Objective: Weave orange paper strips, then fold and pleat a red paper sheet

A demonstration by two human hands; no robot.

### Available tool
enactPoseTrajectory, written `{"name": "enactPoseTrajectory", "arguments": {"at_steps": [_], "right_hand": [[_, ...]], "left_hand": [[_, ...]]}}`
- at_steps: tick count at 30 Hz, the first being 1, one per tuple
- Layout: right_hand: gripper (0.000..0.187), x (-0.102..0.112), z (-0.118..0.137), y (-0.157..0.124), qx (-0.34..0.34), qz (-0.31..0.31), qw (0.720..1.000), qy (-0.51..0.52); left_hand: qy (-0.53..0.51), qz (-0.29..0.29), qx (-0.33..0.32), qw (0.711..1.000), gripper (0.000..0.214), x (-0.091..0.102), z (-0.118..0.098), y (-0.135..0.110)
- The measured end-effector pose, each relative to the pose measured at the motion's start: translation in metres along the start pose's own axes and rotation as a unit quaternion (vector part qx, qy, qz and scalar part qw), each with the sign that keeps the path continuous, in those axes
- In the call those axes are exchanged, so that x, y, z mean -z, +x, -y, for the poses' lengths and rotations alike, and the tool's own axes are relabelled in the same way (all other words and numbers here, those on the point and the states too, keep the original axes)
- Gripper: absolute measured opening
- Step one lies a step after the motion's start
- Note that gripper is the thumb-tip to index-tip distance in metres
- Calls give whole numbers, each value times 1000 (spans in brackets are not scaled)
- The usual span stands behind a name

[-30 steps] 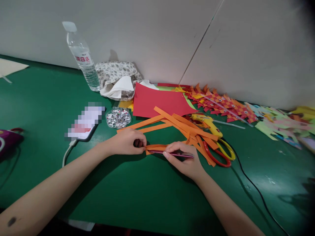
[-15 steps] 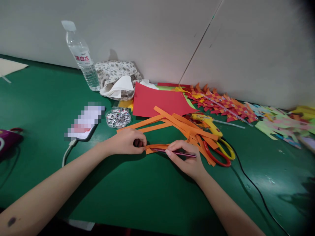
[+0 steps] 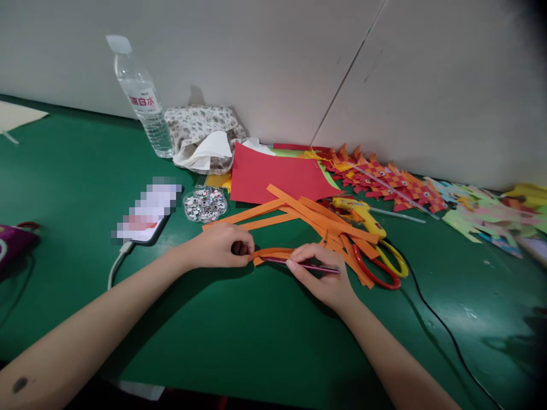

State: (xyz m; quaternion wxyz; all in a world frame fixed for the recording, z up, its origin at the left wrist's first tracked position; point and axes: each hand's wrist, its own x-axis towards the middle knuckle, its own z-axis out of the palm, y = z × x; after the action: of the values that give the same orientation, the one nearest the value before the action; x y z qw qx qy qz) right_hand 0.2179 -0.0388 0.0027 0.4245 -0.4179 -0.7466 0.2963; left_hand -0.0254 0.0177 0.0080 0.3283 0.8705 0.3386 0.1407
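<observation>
Green worktop (image 3: 213, 336) meets pale wall (image 3: 273, 62); midway between front and back edges, the left hand (image 3: 222, 245) pinches an orange strip (image 3: 273, 252), the right hand (image 3: 327, 285) pinching a slim pink tool (image 3: 318, 267) against it.

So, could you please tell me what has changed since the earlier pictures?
The right hand and the slim tool in it have shifted slightly to the right, away from the left hand. Nothing was visibly taken up or let go. The left hand at the orange strip, the phone and the bottle stayed put.
</observation>
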Motion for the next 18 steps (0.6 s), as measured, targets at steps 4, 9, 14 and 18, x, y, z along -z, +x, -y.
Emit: {"name": "enactPoseTrajectory", "arguments": {"at_steps": [4, 9, 14, 18], "right_hand": [[10, -2, -1, 0, 17, 16, 1000, 19], [10, -3, -1, -1, 17, 28, 999, 25], [9, -2, 0, -1, 16, 31, 999, 27], [9, -2, -1, -1, 16, 36, 999, 25]], "left_hand": [[3, 0, -1, 1000, 9, 0, 0, -1], [8, -4, 0, 1000, 9, 0, 0, -1], [9, -11, -2, 1000, 8, -1, 0, -1], [13, -14, -2, 1000, 10, -1, -1, -1]]}}
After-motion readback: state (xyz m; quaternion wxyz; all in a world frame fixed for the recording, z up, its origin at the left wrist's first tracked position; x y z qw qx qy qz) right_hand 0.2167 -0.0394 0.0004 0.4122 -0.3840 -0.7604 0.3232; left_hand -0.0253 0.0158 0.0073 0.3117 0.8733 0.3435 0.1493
